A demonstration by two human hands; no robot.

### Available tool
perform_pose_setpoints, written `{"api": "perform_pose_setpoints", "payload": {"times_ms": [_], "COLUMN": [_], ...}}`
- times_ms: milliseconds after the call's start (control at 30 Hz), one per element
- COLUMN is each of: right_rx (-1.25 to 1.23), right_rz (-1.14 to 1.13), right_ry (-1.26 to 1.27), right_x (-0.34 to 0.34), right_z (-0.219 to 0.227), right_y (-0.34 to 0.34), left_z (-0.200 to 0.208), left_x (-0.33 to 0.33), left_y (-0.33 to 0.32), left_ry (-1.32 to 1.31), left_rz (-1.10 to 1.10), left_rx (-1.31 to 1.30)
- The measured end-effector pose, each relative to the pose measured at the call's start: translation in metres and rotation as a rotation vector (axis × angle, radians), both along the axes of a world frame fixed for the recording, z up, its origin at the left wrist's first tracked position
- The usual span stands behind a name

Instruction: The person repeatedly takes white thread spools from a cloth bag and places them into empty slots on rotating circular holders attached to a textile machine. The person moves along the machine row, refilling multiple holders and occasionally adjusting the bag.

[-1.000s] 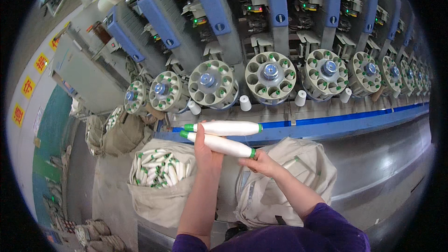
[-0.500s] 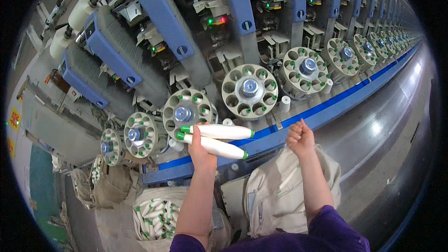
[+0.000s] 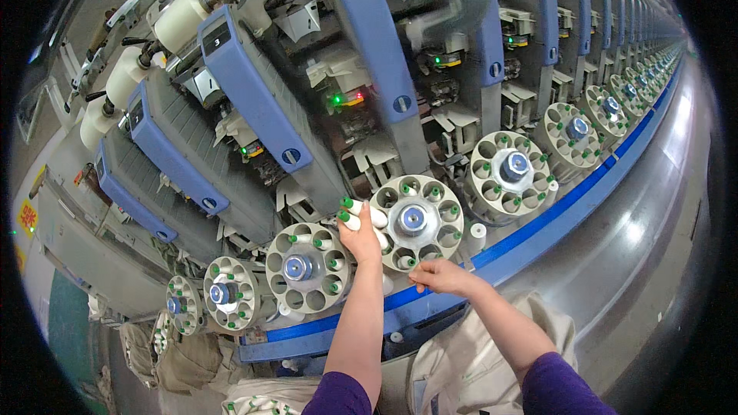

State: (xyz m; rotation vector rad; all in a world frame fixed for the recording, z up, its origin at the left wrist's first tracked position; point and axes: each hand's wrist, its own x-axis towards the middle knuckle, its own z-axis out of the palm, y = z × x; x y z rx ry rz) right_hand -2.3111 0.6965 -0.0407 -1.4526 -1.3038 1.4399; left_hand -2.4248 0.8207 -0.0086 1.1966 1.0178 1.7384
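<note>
My left hand (image 3: 360, 243) is wrapped round two white yarn bobbins (image 3: 375, 217) with green tips, at the left edge of a round bobbin magazine (image 3: 419, 244). This magazine has a ring of round pockets about a blue and silver hub; several pockets hold green-tipped bobbins. At its lower rim is my right hand (image 3: 444, 277), thumb and fingers pinched together close to a bobbin (image 3: 406, 262) in a pocket. Whether a yarn end lies in that pinch is too small to see. To the left stands another magazine (image 3: 297, 289), partly filled.
Blue and grey winding units (image 3: 369, 38) run in a long row toward the far right, each with a magazine. A blue rail (image 3: 530, 244) passes below them. Near me are a pale cloth sack (image 3: 469, 353) and a heap of bobbins (image 3: 273, 403). White cones (image 3: 181, 19) sit upper left.
The view has shifted, so the machines sit lower. My left hand has brought the two bobbins up against the magazine. My right hand has moved from above the sack to the magazine's lower rim.
</note>
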Motion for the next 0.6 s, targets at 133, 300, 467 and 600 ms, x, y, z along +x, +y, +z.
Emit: {"api": "perform_pose_setpoints", "payload": {"times_ms": [133,300,467,600], "right_rx": [0.059,0.085,0.333,0.42], "right_rz": [-0.034,0.108,-0.4,-0.348], "right_ry": [0.232,0.344,0.592,-0.312], "right_x": [0.017,0.041,0.046,0.05], "right_z": [0.018,0.026,0.016,-0.001], "right_y": [0.024,0.045,0.075,0.076], "left_z": [-0.014,-0.032,-0.049,-0.09], "left_x": [-0.004,-0.021,-0.056,-0.076], "left_y": [0.014,0.014,-0.038,-0.123], "left_ry": [0.006,0.403,0.192,0.443], "left_rz": [-0.116,-0.069,-0.025,-0.199], "left_rx": [0.003,0.019,-0.049,-0.223]}}
